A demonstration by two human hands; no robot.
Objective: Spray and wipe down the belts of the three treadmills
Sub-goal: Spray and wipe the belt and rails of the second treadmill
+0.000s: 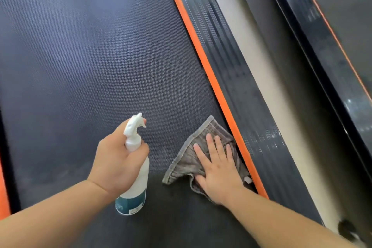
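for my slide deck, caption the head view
Left hand holds spray bottle while right hand presses grey cloth on treadmill belt.

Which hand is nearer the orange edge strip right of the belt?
Right. The right hand presses flat on the grey cloth just beside that orange strip; the left hand holds the spray bottle over the middle of the belt, clearly farther away.

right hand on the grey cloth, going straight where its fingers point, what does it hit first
Nothing close: the right hand faces bare dark textured belt; farther on, probably the orange side strip.
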